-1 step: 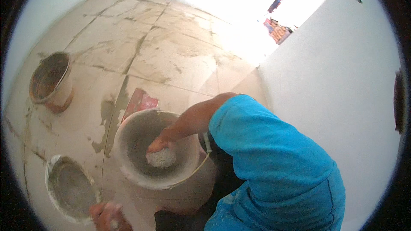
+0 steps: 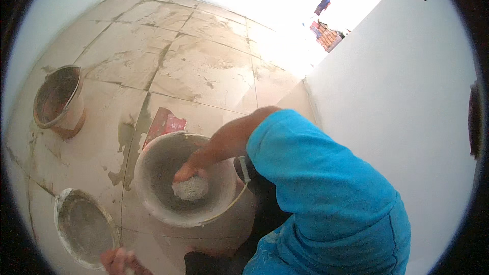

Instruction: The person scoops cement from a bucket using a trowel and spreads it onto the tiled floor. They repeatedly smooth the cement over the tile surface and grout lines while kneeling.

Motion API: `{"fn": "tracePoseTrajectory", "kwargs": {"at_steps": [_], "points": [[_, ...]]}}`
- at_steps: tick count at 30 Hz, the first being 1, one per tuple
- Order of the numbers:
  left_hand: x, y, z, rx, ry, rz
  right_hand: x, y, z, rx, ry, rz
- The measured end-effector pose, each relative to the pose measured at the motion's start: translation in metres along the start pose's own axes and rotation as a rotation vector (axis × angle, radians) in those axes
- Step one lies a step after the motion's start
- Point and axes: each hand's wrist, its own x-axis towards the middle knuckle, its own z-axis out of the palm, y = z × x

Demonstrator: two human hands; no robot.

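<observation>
As the right hand (image 2: 192, 169) reached down inside the large bucket (image 2: 158, 193), it met a pale grey, rough-looking mass (image 2: 189, 188) lying within the walls of that vessel. The fingers were largely hidden by the mass, so whether the grip of this hand was closed around it or merely pressed to it could not be told. A blue sleeve (image 2: 326, 173) covered the upper part of the same arm, to the right of the large bucket, and a wire handle with a pale tube (image 2: 244, 169) hung at that side of the rim. The left hand (image 2: 122, 262), blurred and cut by the lower edge of the view, lay below and left of the large bucket; its grip could not be made out. Next to this hand, also left of the large bucket, stood a round shallow-looking container (image 2: 63, 198) with a whitish crusted rim. Farther off, up and left of the large bucket, was a smaller bucket (image 2: 71, 122). A reddish piece (image 2: 174, 124) lay just behind the large bucket on the smeared, tiled floor (image 2: 204, 71).
</observation>
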Motion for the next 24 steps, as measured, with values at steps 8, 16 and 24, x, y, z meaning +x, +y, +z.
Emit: {"fn": "tracePoseTrajectory", "kwargs": {"at_steps": [8,16,24], "points": [[-0.032,-0.026,-0.037,0.435,0.501,-0.425,-0.100,-0.094,0.059,0.001,0.243,0.294],[-0.030,-0.045,-0.043,-0.044,0.946,-0.585,-0.024,-0.176,0.069,-0.150,-0.164,-0.087],[-0.037,-0.067,-0.044,-0.011,1.077,-0.660,0.133,-0.284,0.123,0.210,-0.186,-0.336]]}}
